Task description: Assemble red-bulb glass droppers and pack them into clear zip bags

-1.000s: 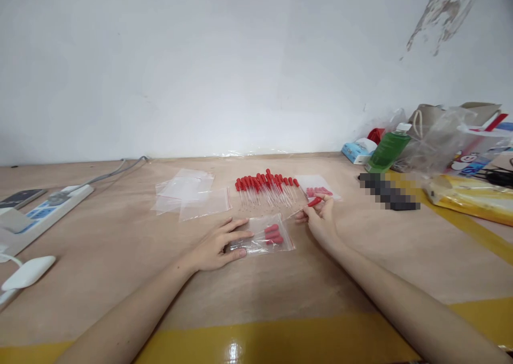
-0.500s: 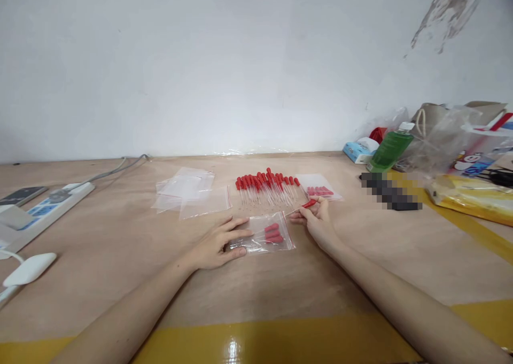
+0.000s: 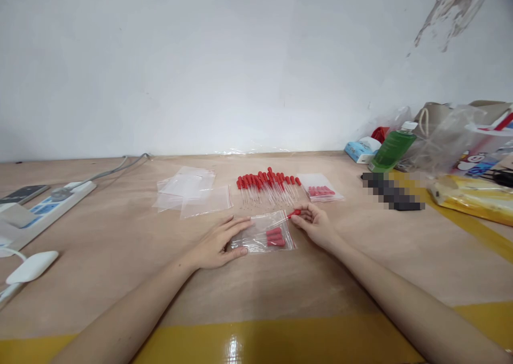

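A small clear zip bag (image 3: 260,237) with a few red-capped droppers inside lies flat on the wooden table. My left hand (image 3: 218,242) rests on its left end, fingers stretched out and pressing the bag down. My right hand (image 3: 316,226) is at the bag's right mouth, fingers pinched on a red-capped dropper (image 3: 294,213) whose glass tip points into the bag. Behind them lies a row of several loose red-capped droppers (image 3: 267,186). A filled zip bag (image 3: 321,188) sits to the right of that row.
A stack of empty zip bags (image 3: 192,194) lies at the back left. A power strip (image 3: 48,208), a phone and a white charger (image 3: 32,266) are on the far left. A green bottle (image 3: 389,148), plastic bags and boxes crowd the right. Yellow tape lines the near edge.
My right hand has come down and left from the dropper row, carrying one dropper to the mouth of the bag. My left hand has stayed on the bag.
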Demonstrator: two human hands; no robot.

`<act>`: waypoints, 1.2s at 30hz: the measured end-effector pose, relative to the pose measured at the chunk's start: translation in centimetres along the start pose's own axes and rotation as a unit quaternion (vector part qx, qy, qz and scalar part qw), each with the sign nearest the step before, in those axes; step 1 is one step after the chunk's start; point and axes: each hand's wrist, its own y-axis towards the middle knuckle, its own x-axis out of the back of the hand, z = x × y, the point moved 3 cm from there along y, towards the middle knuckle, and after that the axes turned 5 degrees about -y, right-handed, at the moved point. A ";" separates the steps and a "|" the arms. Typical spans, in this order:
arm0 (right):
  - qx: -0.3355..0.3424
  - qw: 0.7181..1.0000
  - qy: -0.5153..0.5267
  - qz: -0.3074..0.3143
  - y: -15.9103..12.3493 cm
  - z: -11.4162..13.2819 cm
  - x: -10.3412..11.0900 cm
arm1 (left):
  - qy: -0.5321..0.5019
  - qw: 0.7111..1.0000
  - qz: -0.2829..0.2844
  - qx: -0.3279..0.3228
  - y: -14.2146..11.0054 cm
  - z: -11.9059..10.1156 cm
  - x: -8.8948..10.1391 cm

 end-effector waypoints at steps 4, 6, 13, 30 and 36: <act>0.074 0.983 -0.164 0.026 0.2 0.2 0.2 | 0.005 1.000 0.003 -0.006 0.1 -0.2 0.0; 0.082 0.979 -0.179 0.046 0.3 0.1 -0.1 | 0.007 1.000 0.003 -0.007 0.1 -0.2 0.0; 0.086 0.989 -0.051 0.108 -0.3 0.8 -2.0 | 0.010 1.000 -0.002 -0.009 0.1 -0.1 -0.1; -0.164 0.832 -0.525 -0.076 10.5 1.4 2.4 | 0.007 1.000 0.019 0.003 0.0 0.0 0.0; -0.197 0.857 -0.466 -0.100 12.0 1.3 2.7 | 0.003 1.000 0.021 0.008 -0.1 0.0 0.0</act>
